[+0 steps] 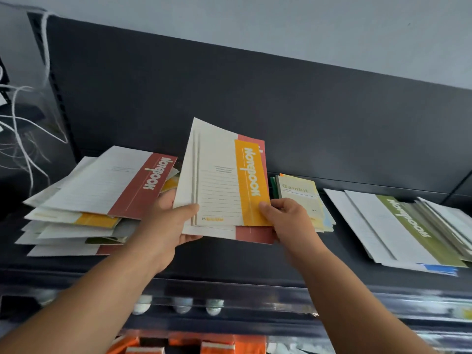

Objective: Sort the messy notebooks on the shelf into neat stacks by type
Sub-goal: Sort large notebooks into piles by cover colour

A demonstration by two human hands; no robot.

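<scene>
Above the dark shelf (229, 261) I hold up a small bundle: a yellow-banded notebook (224, 182) on top of a red-banded notebook (255, 235). My left hand (168, 221) grips the bundle's lower left edge, thumb on the cover. My right hand (288, 221) pinches the yellow notebook's lower right corner. A messy pile (76, 221) lies at the left, topped by a red-banded notebook (115, 185). Small "Gambit" notebooks (301, 198) sit behind my right hand. At the right lies a stack topped by a green-banded notebook (403, 226).
The shelf's dark back panel (255, 98) rises behind everything. White cords (23, 129) hang at the far left. A lower shelf holds small round items (182, 304) and orange packs (217, 346).
</scene>
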